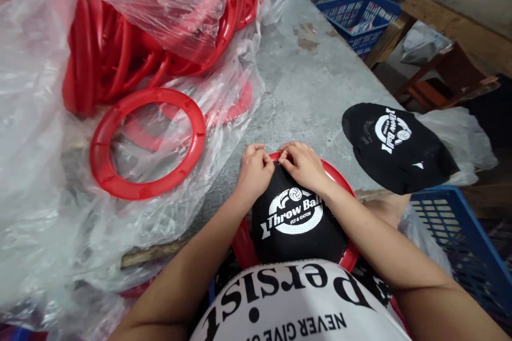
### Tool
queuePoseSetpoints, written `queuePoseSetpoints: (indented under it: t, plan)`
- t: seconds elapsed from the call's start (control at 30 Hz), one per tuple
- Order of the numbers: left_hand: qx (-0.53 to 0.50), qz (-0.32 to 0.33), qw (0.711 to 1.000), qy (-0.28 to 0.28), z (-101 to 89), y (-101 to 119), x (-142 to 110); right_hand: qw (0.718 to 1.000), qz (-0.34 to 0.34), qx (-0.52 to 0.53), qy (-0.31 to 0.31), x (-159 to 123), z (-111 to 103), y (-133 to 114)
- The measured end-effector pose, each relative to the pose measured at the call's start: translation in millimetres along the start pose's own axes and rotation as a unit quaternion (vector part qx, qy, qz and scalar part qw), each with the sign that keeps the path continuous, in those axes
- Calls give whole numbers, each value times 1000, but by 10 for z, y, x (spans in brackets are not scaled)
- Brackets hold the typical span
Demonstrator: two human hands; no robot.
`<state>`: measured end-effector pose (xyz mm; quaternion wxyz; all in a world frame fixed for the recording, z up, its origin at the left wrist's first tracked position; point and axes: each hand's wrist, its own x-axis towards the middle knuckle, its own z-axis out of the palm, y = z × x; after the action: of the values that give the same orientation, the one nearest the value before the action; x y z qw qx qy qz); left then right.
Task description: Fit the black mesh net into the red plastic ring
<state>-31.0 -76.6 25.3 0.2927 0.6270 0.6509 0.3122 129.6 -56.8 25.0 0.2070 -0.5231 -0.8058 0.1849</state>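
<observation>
The black printed cloth (298, 245) lies across a red ring (340, 175) by the tabletop (320, 74), left hand (255, 171) and right hand (306, 168) both pinching its far edge at the rim, seemingly mid-fitting, so I'd say the next move calls for even, steady finger tension.

Bench (332, 69) runs ahead of wearer; ring pile (120, 53) at far L, partly under plastic sheeting (176, 213). Loose ring (98, 152) lies on sheeting, just before pile. Front ctr, at bench's near edge: cloth (296, 245) on worked ring (338, 173), L hand (256, 168) & R hand (304, 165) at its far rim. 2nd cloth (408, 154) on bench's R edge, bag (470, 138) just R of it, near crate (480, 229) lower R. Far crate (358, 42) beyond, off bench's R side; stool (452, 85) R, before 2nd bench (480, 10)
</observation>
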Motion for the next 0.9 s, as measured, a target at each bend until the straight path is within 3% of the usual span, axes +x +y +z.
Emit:
queuePoseSetpoints:
  t: [0.53, 0.77, 0.9]
  plan:
    - [10, 17, 1000, 14, 42, -47, 14, 999, 14, -39, -13, 45, 30, -9]
    - [-86, 25, 995, 41, 15, -150, 30, 998, -18, 50, -23, 12, -33, 80]
    - [-148, -10, 989, 19, -10, -216, 107, 995, -53, 61, -50, 19, -70, 147]
